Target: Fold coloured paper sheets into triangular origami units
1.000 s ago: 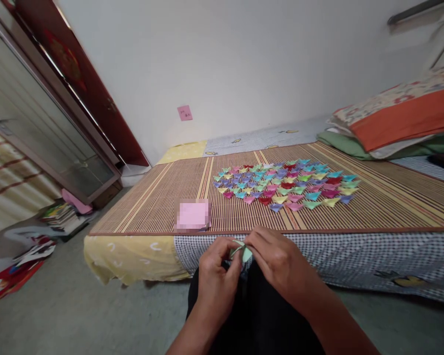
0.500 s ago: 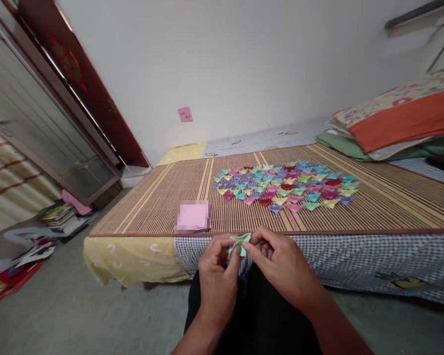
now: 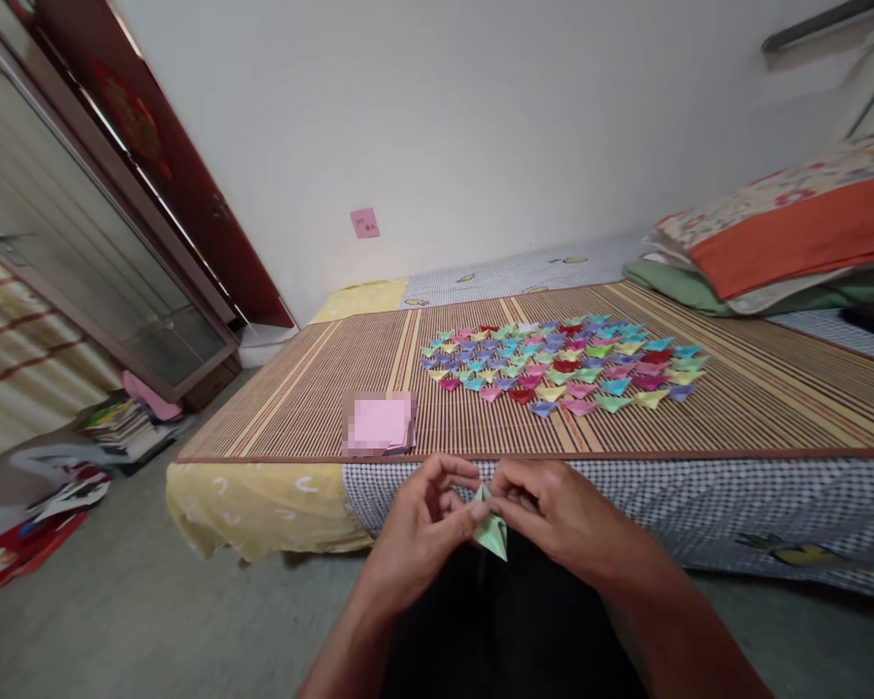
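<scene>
Above my lap, a small piece of light green folded paper (image 3: 492,537) is pinched between both hands, its pointed end hanging down. My left hand (image 3: 429,515) has thumb and fingers closed on its upper left side. My right hand (image 3: 557,510) grips the upper right side, the fingertips of both hands close together. Part of the paper is hidden behind the fingers. Beyond the hands, many small folded paper pieces (image 3: 564,366) in several colours lie in rows on the striped mat (image 3: 291,388). A stack of pink paper (image 3: 380,424) sits near the mat's front edge, partly blurred.
The mat covers a bed with a checked sheet (image 3: 699,510) and a yellow cloth (image 3: 262,500) hanging over its front. Folded bedding and a pillow (image 3: 787,228) lie at the right. Books (image 3: 120,427) stand on the floor at left, near a glazed door (image 3: 94,214).
The green paper has turned from lying spread, with its wings showing, to point downward, and sits slightly lower. Both hands have drawn closer together around it.
</scene>
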A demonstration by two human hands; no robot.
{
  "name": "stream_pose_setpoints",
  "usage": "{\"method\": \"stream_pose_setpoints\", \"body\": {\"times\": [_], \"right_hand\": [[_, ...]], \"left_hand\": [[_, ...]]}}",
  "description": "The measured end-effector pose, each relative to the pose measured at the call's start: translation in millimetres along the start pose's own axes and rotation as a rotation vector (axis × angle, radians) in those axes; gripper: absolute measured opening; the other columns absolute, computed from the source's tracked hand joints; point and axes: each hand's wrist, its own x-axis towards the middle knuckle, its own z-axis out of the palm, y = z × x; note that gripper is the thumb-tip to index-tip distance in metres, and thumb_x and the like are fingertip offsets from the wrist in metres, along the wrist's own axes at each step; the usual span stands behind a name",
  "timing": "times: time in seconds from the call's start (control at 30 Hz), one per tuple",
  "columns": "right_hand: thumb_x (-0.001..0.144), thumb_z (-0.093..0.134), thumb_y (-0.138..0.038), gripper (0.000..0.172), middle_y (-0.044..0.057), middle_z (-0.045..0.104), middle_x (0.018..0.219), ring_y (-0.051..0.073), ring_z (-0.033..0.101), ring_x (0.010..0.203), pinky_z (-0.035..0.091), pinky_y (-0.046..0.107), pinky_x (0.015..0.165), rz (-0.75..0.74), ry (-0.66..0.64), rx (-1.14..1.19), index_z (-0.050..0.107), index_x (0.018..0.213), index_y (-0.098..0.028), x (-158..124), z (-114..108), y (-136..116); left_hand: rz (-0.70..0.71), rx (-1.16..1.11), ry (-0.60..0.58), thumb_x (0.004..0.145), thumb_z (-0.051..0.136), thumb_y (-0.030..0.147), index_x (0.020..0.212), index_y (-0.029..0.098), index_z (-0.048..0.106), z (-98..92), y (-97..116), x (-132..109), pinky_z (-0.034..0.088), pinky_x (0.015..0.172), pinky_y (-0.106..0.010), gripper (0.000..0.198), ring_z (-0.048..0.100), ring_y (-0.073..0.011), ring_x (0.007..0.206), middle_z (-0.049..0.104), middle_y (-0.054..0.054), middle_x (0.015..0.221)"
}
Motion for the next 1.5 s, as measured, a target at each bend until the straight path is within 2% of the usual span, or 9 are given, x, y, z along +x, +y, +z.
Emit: {"method": "stream_pose_setpoints", "body": {"times": [0.17, 0.33, 0.43, 0.53, 0.73, 0.97, 1.13, 1.33, 1.5], "right_hand": [[0.092, 0.061, -0.016, 0.020, -0.004, 0.060, 0.067, 0.012, 0.052, 0.062, 0.034, 0.025, 0.058, 0.003, 0.033, 0.039, 0.060, 0.073, -0.020, 0.9, 4.9, -6.0], [0.098, 0.058, -0.030, 0.013, -0.002, 0.064, 0.076, 0.015, 0.059, 0.068, 0.045, 0.026, 0.063, 0.006, 0.231, 0.163, 0.063, 0.090, -0.022, -5.5, 9.4, -5.1], [0.092, 0.065, -0.033, 0.013, -0.003, 0.059, 0.072, 0.015, 0.057, 0.064, 0.047, 0.026, 0.060, 0.030, 0.329, 0.137, 0.058, 0.086, -0.023, -13.5, 13.5, -5.5], [0.085, 0.069, -0.029, 0.014, -0.004, 0.058, 0.069, 0.016, 0.057, 0.061, 0.047, 0.027, 0.058, 0.074, 0.296, 0.084, 0.056, 0.084, -0.024, -18.7, 20.0, -6.8], [0.093, 0.054, -0.024, 0.009, -0.001, 0.067, 0.072, 0.016, 0.066, 0.064, 0.052, 0.025, 0.060, 0.035, 0.307, 0.210, 0.060, 0.086, -0.023, -15.3, 25.7, -11.4], [0.092, 0.054, -0.021, 0.014, -0.001, 0.066, 0.068, 0.015, 0.063, 0.061, 0.051, 0.024, 0.058, -0.009, 0.351, 0.209, 0.060, 0.079, -0.022, -11.3, 20.4, -15.4], [0.090, 0.053, -0.019, 0.014, -0.002, 0.062, 0.067, 0.015, 0.058, 0.060, 0.047, 0.024, 0.056, 0.004, 0.349, 0.217, 0.059, 0.077, -0.022, -11.0, 20.0, -12.1], [0.092, 0.053, -0.023, 0.015, -0.002, 0.060, 0.065, 0.015, 0.056, 0.058, 0.045, 0.025, 0.054, 0.032, 0.320, 0.246, 0.060, 0.078, -0.021, -12.0, 17.7, -11.6], [0.091, 0.054, -0.024, 0.015, -0.002, 0.060, 0.065, 0.015, 0.058, 0.059, 0.046, 0.025, 0.055, 0.041, 0.328, 0.245, 0.060, 0.077, -0.021, -11.9, 17.0, -12.5]], "left_hand": [[-0.043, -0.065, -0.065, 0.086, 0.076, 0.048, 0.104, 0.017, 0.062, 7.6, -1.1, 1.1, 0.051, 0.054, -0.021, 0.039, 0.058, -0.0122, 0.066, 0.065, -0.003, 0.087], [-0.001, -0.138, 0.069, 0.087, 0.074, 0.044, 0.105, 0.017, 0.062, 12.1, -6.1, -0.1, 0.055, 0.055, -0.023, 0.034, 0.061, -0.0139, 0.068, 0.065, -0.002, 0.084], [0.018, -0.171, 0.150, 0.089, 0.073, 0.038, 0.110, 0.018, 0.061, 11.9, -7.6, 0.3, 0.054, 0.059, -0.022, 0.031, 0.060, -0.0123, 0.069, 0.065, -0.001, 0.084], [0.040, -0.202, 0.228, 0.089, 0.071, 0.031, 0.111, 0.018, 0.060, 13.3, -8.6, 1.4, 0.051, 0.062, -0.018, 0.028, 0.061, -0.0100, 0.071, 0.066, -0.001, 0.087], [0.097, -0.138, 0.304, 0.093, 0.068, 0.035, 0.106, 0.025, 0.048, 17.6, -8.4, -1.2, 0.054, 0.057, -0.022, 0.026, 0.066, -0.0122, 0.065, 0.065, 0.003, 0.088], [0.113, 0.041, 0.215, 0.097, 0.062, 0.036, 0.092, 0.022, 0.052, 14.3, -5.8, -7.1, 0.055, 0.063, -0.024, 0.017, 0.063, -0.0111, 0.069, 0.066, -0.001, 0.104], [0.109, 0.184, 0.209, 0.094, 0.064, 0.034, 0.090, 0.021, 0.061, 9.6, -5.1, -7.6, 0.050, 0.063, -0.023, 0.014, 0.063, -0.0151, 0.073, 0.067, -0.002, 0.088], [0.156, 0.318, 0.207, 0.093, 0.064, 0.030, 0.091, 0.019, 0.071, 6.6, -5.2, -6.7, 0.049, 0.063, -0.024, 0.013, 0.063, -0.0174, 0.078, 0.069, -0.006, 0.095], [0.152, 0.336, 0.215, 0.091, 0.065, 0.028, 0.081, 0.018, 0.072, 8.1, -2.4, -5.0, 0.049, 0.067, -0.027, 0.015, 0.063, -0.0195, 0.078, 0.069, -0.006, 0.085]]}}
